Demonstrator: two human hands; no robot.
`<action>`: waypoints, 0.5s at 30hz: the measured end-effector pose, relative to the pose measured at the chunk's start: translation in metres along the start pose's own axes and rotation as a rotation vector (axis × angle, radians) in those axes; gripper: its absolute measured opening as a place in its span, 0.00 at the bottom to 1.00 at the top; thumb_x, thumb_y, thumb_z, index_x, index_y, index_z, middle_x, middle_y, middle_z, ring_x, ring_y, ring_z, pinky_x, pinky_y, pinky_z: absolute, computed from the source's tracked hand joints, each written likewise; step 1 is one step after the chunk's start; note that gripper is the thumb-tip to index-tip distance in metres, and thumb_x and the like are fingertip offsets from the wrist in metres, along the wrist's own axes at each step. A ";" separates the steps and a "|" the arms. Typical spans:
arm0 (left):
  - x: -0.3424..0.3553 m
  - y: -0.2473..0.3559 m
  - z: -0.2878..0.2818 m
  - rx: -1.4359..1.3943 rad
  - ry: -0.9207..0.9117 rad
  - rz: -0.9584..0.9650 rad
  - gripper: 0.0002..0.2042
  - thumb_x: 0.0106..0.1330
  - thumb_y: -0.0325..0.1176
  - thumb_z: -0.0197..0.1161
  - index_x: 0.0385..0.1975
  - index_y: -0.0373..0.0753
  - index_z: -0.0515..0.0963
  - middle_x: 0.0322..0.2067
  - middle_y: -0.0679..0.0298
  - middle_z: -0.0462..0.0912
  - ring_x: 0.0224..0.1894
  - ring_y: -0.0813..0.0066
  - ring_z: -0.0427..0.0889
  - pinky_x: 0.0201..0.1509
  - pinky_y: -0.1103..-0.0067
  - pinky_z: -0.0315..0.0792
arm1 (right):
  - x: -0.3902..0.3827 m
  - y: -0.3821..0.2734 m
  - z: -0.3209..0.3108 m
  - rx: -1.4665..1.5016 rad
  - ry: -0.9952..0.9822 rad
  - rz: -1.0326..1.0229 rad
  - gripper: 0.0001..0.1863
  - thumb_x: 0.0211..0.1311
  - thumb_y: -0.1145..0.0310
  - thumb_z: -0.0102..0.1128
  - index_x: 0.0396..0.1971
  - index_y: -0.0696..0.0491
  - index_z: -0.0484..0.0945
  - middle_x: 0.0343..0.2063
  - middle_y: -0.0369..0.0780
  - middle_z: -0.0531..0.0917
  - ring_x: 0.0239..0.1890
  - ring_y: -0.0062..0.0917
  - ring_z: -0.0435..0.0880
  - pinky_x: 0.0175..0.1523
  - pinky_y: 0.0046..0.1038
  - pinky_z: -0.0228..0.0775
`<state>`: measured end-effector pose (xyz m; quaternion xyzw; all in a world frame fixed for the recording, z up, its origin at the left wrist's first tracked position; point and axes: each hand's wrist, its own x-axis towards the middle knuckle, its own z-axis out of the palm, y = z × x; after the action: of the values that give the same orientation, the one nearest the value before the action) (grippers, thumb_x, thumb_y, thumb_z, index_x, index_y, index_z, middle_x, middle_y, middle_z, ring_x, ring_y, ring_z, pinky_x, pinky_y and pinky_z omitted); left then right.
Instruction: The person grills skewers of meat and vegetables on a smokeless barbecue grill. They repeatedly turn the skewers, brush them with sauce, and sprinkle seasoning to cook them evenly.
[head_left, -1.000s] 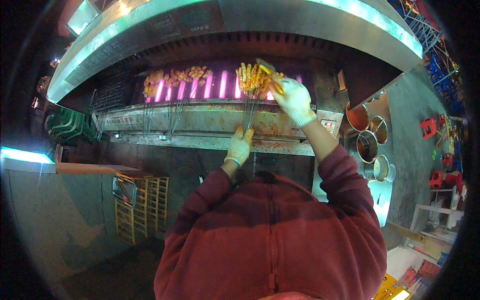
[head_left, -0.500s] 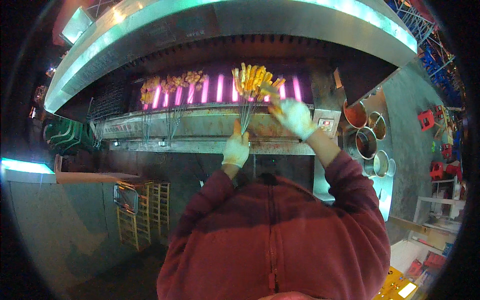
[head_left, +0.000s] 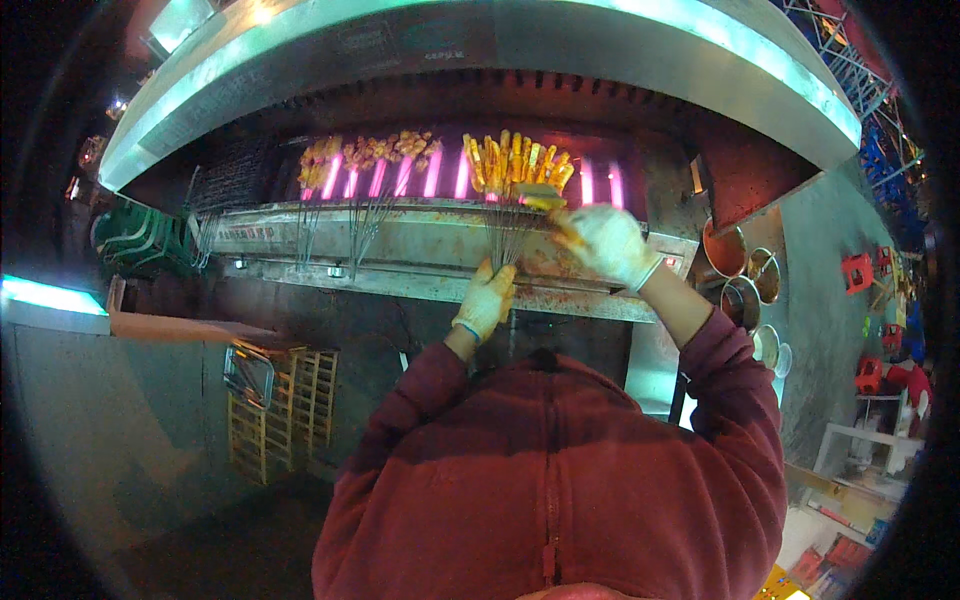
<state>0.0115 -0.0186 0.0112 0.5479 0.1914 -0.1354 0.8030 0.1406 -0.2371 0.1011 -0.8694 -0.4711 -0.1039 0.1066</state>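
Observation:
Gloved in white, my left hand [head_left: 486,302] is closed around the lower ends of a bunch of thin metal skewers [head_left: 508,235]. Yellow-brown food pieces [head_left: 515,163] on their far ends fan out over the glowing pink bars of the grill [head_left: 430,220]. My right hand [head_left: 610,245], also gloved and slightly blurred, grips what looks like a basting brush [head_left: 540,197]. Its flat, yellowish head is over the skewers, just on the near side of the food; its handle is mostly hidden by the glove.
Other skewers of browned meat [head_left: 370,150] lie on the grill to the left. A metal hood [head_left: 480,35] arches over the far side. Several round pots [head_left: 723,250] stand at the right. A yellow rack [head_left: 285,410] is at the lower left, and red stools [head_left: 857,275] are far right.
The food ends have fanned out wider across the grill. The brush has shifted from against the food to its near side, over the skewers. The whole view has shifted slightly.

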 end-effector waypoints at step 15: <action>0.008 -0.010 -0.012 0.316 0.102 0.138 0.09 0.73 0.41 0.57 0.42 0.45 0.69 0.21 0.74 0.68 0.15 0.83 0.65 0.14 0.80 0.58 | 0.075 -0.005 -0.004 -0.094 0.151 -0.059 0.14 0.65 0.61 0.56 0.48 0.46 0.81 0.32 0.43 0.86 0.35 0.39 0.87 0.37 0.40 0.81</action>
<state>0.0122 -0.0109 -0.0044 0.6851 0.1700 -0.0802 0.7037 0.1757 -0.1754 0.1260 -0.8488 -0.4819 -0.1943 0.0980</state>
